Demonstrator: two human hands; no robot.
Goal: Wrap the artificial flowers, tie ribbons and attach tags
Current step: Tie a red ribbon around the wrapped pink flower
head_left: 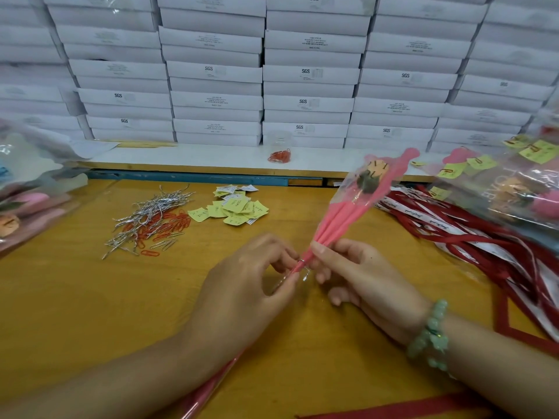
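Note:
A wrapped artificial flower (360, 192) in pink paper and clear film slants up to the right over the yellow table. My right hand (360, 279) pinches the gathered pink neck of the wrap. My left hand (248, 282) holds a silver twist tie (304, 272) at that same neck, its fingertips touching the wrap. The stem runs down under my left wrist. Yellow tags (233, 208) lie in a loose pile beyond my hands. Red and white ribbons (472, 237) spread on the right.
Silver twist ties (151, 213) and red paper clips (165, 228) lie at the left centre. Finished wrapped flowers with tags pile at the right (514, 189) and more flowers at the left (27, 204). White boxes (308, 74) stack behind a shelf holding a clip jar (279, 149).

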